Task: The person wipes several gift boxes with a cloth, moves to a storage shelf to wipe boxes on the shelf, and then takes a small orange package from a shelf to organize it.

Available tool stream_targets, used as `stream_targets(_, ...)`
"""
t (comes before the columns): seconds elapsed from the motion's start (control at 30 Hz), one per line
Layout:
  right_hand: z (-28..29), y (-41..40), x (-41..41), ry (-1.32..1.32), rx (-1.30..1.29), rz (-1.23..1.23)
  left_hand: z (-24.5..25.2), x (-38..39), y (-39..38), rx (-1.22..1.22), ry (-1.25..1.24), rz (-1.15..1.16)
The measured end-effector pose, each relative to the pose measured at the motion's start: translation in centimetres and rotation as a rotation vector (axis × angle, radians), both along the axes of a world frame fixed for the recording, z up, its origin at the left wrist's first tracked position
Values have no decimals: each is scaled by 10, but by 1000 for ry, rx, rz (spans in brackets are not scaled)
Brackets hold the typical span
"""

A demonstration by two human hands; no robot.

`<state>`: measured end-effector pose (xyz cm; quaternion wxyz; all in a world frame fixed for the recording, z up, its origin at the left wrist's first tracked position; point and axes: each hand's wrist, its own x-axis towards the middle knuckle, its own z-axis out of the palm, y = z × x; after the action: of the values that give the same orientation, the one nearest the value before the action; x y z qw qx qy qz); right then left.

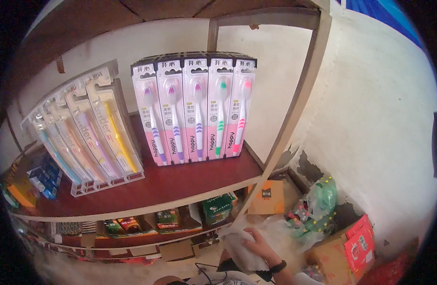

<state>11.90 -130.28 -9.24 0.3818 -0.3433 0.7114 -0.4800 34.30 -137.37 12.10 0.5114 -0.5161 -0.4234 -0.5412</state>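
Note:
My right hand (260,245), with a dark band on the wrist, grips a bunched white cloth (238,245) beside the front right post of a shelving unit. My left hand is out of view. Above the cloth is the shelf's dark red board (200,178) with its pale front edge. On that board stands a display rack of pink and white packaged toothbrushes (195,110). To its left, a clear plastic stand holds several packaged toothbrushes (93,139) with pastel and yellow handles, leaning at a slant.
Blue boxes (45,178) and an orange box (22,194) sit at the shelf's left end. Lower down are green cartons (216,208). The wooden post (293,103) rises at the right. Beyond it lie a cardboard box (265,197), bagged green bottles (321,199) and a carton with red packaging (361,245).

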Motion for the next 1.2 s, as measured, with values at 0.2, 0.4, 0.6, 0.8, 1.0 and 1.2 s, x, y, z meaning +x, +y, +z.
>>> stream_targets(0.2, 84, -7, 8, 91, -62, 259, -8, 10, 12, -46, -29, -77)
stream_targets(0.4, 118, -34, -18, -20, -749, 494, 7, 33, -26, 660, -355, 416)
stream_targets(0.6, 210, -94, -2, 207, -1106, 347, 7, -22, -134, 257, -817, 1588)
stream_targets(0.8, 232, -134, 7, 61, -1089, 24, 6, -32, -155, 238, -1002, 1667)
stream_targets(1.0, 240, -131, 2, -261, -778, 26, 12, -32, -154, 207, -1085, 1723)
stream_targets(1.2, 228, -126, 1, -130, -816, 46, 18, -36, -143, 368, -1084, 1789)
